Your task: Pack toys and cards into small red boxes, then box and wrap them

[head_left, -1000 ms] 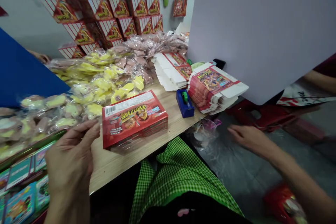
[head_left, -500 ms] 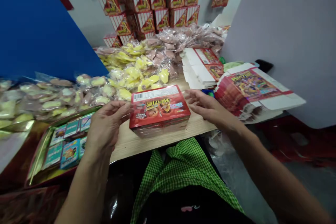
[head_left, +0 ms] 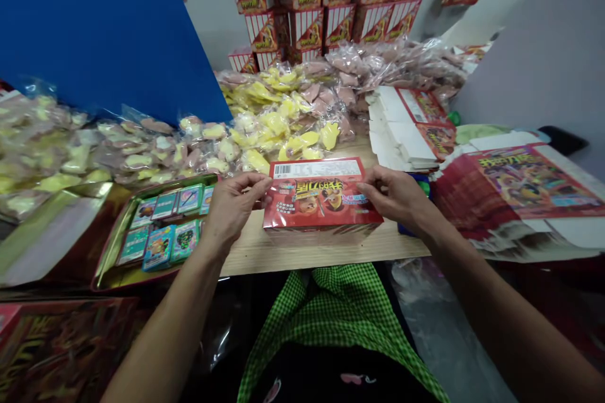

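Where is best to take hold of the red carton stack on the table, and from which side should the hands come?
Take the red carton stack by its two short ends, left hand from the left, right hand from the right: it lies flat and wide, so end pressure should likely keep its layers together.

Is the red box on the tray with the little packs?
No, the red box sits on the wooden table, right of the tray, between the left hand and right hand.
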`<state>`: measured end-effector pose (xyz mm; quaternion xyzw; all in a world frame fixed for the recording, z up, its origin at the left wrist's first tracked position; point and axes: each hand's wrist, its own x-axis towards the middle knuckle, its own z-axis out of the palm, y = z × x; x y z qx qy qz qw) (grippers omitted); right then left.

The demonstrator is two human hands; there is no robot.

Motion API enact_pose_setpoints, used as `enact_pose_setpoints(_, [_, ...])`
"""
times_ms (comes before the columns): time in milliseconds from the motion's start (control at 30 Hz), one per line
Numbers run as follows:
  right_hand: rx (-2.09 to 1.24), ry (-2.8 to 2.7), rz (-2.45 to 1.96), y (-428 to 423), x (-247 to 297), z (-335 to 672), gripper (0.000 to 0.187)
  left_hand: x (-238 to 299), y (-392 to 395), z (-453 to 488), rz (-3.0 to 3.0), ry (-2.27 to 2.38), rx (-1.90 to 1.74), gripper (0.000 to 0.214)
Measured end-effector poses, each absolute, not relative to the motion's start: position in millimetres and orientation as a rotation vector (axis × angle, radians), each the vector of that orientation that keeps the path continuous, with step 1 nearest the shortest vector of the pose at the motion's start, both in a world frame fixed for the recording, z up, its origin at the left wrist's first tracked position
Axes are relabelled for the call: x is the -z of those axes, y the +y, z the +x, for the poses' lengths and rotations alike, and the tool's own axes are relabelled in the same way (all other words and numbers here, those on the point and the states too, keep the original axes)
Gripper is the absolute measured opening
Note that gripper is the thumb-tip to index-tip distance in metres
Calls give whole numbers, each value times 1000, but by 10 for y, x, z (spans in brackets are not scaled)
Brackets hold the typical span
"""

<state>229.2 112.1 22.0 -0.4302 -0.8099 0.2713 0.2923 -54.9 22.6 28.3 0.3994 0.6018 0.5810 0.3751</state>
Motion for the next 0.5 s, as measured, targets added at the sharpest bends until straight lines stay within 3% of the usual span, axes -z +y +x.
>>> enact_pose_setpoints(300, [-620, -2111, -1089, 1172, -143, 2302, 30, -183, 294, -606, 1152, 1659, -1404, 26])
enact_pose_setpoints(500, [-511, -2149, -990, 930, -392, 2374, 23, -375, 131, -623, 1416, 1729, -1571, 11])
